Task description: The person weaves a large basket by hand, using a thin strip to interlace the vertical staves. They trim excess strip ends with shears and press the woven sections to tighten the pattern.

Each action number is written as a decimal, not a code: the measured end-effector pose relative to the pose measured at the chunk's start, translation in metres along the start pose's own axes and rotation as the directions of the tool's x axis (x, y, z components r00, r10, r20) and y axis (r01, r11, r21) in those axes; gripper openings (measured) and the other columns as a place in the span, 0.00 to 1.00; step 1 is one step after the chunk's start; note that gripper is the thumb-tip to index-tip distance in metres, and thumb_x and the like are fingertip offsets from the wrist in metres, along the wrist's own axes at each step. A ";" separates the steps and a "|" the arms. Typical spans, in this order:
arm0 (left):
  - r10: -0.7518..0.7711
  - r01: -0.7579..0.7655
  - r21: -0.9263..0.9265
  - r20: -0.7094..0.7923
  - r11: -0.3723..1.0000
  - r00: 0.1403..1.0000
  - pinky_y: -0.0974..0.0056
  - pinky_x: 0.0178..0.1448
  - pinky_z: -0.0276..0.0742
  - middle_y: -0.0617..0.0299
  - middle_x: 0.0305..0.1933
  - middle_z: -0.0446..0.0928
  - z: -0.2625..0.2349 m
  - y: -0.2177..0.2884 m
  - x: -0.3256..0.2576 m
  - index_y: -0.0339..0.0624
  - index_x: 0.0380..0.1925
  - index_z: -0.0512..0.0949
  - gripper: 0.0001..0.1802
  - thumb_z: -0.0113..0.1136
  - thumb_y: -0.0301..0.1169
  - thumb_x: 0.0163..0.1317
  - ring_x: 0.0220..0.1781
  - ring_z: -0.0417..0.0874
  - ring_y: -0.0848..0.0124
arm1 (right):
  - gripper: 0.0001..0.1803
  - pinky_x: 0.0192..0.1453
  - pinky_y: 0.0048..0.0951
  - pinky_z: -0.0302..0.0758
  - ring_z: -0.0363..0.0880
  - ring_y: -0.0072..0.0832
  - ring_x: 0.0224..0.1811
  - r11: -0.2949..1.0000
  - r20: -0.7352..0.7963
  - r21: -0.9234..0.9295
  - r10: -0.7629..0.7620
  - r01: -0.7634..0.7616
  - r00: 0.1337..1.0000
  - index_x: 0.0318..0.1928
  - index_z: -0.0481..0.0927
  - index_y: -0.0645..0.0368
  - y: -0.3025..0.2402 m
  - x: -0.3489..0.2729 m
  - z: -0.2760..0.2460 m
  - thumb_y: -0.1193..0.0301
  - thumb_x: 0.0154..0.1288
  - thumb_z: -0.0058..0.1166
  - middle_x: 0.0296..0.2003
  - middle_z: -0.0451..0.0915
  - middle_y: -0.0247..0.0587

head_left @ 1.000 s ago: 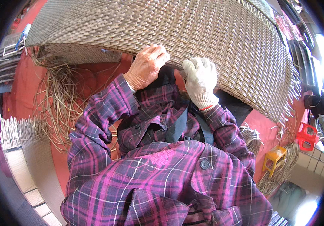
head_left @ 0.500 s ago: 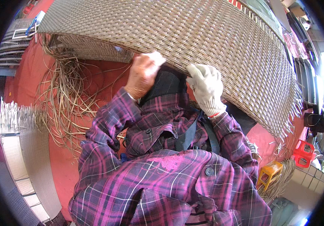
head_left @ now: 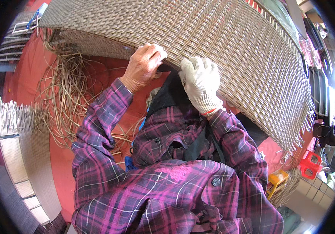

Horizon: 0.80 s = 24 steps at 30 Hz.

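A large brown woven wicker panel (head_left: pixel 214 35) spans the top of the view, with loose strand ends fringing its right corner. My left hand (head_left: pixel 142 66) is bare, with something whitish at the fingertips. Its fingers curl closed at the panel's near edge. Just to its right, my right hand (head_left: pixel 200 80) wears a white knit glove with a red-orange cuff. Bent gloved fingers grip that same edge. The fingertips of both hands are partly hidden, so any thin strand between them cannot be made out.
Long loose wicker strands (head_left: pixel 68 89) hang in a tangle at the left over red floor covering (head_left: pixel 58 171). Another woven piece (head_left: pixel 38 148) stands at far left. A yellow stool (head_left: pixel 277 181) and a red stool (head_left: pixel 310 164) sit at lower right.
Both hands have shifted up and to the left along the panel's edge. My left hand was blurred by motion before and now shows sharply. The view has shifted slightly.
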<state>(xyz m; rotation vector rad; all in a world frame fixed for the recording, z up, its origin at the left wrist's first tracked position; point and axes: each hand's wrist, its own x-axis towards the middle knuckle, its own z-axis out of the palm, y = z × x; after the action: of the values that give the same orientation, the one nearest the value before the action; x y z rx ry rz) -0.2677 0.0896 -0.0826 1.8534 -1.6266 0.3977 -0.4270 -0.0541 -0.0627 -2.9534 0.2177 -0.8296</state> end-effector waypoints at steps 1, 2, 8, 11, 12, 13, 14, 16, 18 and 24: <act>0.001 -0.001 -0.009 0.031 1.000 1.000 0.54 0.53 0.78 0.55 0.43 0.78 -0.001 -0.001 0.002 0.40 0.40 0.79 0.14 0.66 0.21 0.51 0.47 0.80 0.54 | 0.08 0.48 0.40 0.70 0.76 0.37 0.42 1.000 -0.001 -0.011 -0.001 0.001 1.000 0.38 0.78 0.50 -0.001 0.001 0.001 0.69 0.55 0.57 0.37 0.77 0.34; 0.011 -0.010 -0.003 0.036 1.000 0.999 0.54 0.52 0.78 0.55 0.43 0.77 -0.002 -0.002 0.004 0.40 0.40 0.78 0.14 0.65 0.21 0.51 0.46 0.80 0.54 | 0.08 0.47 0.40 0.70 0.76 0.37 0.42 1.000 -0.006 -0.023 0.000 0.000 1.000 0.37 0.78 0.50 -0.001 0.002 0.001 0.69 0.55 0.58 0.36 0.77 0.34; 0.048 -0.048 0.007 0.064 0.999 0.997 0.57 0.48 0.78 0.59 0.38 0.75 -0.002 -0.002 0.010 0.42 0.35 0.77 0.06 0.59 0.27 0.56 0.43 0.80 0.59 | 0.08 0.46 0.39 0.69 0.76 0.37 0.41 1.000 -0.045 0.030 0.006 -0.004 0.999 0.34 0.77 0.50 -0.004 0.006 0.000 0.70 0.52 0.60 0.33 0.76 0.34; 0.042 -0.045 0.032 0.072 0.998 0.997 0.58 0.47 0.78 0.59 0.38 0.74 -0.001 -0.001 0.009 0.42 0.35 0.77 0.06 0.57 0.28 0.57 0.42 0.80 0.60 | 0.07 0.47 0.39 0.70 0.76 0.36 0.40 0.999 -0.019 0.027 0.028 -0.027 0.999 0.32 0.76 0.49 -0.005 0.006 -0.001 0.70 0.52 0.60 0.33 0.76 0.32; 0.044 -0.046 0.029 0.076 0.999 0.996 0.58 0.47 0.78 0.59 0.38 0.74 -0.001 -0.001 0.008 0.41 0.35 0.77 0.07 0.57 0.28 0.57 0.41 0.80 0.60 | 0.07 0.47 0.39 0.70 0.76 0.36 0.40 0.999 -0.014 0.010 0.032 -0.032 0.999 0.32 0.76 0.49 -0.006 0.006 0.000 0.70 0.52 0.59 0.33 0.76 0.32; 0.038 -0.040 0.028 0.073 0.999 0.997 0.58 0.48 0.78 0.58 0.39 0.75 0.000 -0.001 0.007 0.41 0.36 0.77 0.07 0.57 0.28 0.57 0.42 0.80 0.59 | 0.06 0.47 0.39 0.70 0.76 0.36 0.40 1.000 0.010 0.005 0.030 -0.030 0.999 0.32 0.76 0.49 -0.006 0.006 0.000 0.70 0.53 0.59 0.33 0.76 0.32; 0.040 -0.041 0.018 0.062 0.999 0.997 0.57 0.48 0.78 0.58 0.39 0.75 0.001 -0.001 0.006 0.41 0.36 0.77 0.07 0.57 0.28 0.57 0.42 0.80 0.59 | 0.06 0.47 0.39 0.70 0.76 0.36 0.41 1.000 0.026 -0.006 0.027 -0.027 0.999 0.32 0.76 0.50 -0.006 0.006 0.000 0.70 0.53 0.58 0.33 0.76 0.32; 0.049 -0.050 0.012 0.044 0.999 0.998 0.57 0.48 0.77 0.58 0.40 0.75 0.002 -0.001 0.003 0.41 0.37 0.78 0.08 0.57 0.27 0.57 0.42 0.79 0.58 | 0.05 0.47 0.39 0.70 0.75 0.36 0.41 1.000 0.039 -0.013 0.020 -0.020 0.999 0.32 0.76 0.50 -0.005 0.005 0.001 0.70 0.54 0.58 0.33 0.76 0.32; 0.068 -0.068 0.011 0.014 0.998 0.998 0.56 0.49 0.77 0.58 0.41 0.76 0.005 -0.001 -0.002 0.40 0.38 0.78 0.08 0.58 0.27 0.58 0.43 0.79 0.58 | 0.04 0.47 0.40 0.70 0.75 0.36 0.41 1.000 0.022 -0.008 -0.001 0.001 1.000 0.32 0.76 0.50 -0.004 0.003 0.002 0.70 0.54 0.57 0.33 0.76 0.33; -0.074 0.065 -0.105 -0.079 0.992 0.994 0.54 0.60 0.76 0.54 0.50 0.79 -0.002 -0.008 -0.032 0.39 0.49 0.80 0.17 0.59 0.20 0.59 0.54 0.80 0.55 | 0.14 0.49 0.42 0.72 0.78 0.38 0.44 0.997 -0.020 0.083 0.003 -0.001 1.000 0.43 0.78 0.48 -0.003 0.004 -0.002 0.70 0.54 0.62 0.38 0.78 0.33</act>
<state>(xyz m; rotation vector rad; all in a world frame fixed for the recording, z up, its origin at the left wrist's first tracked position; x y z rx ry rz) -0.2664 0.1162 -0.1027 1.7878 -1.4948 0.3494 -0.4245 -0.0518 -0.0587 -2.8685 0.1827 -0.8477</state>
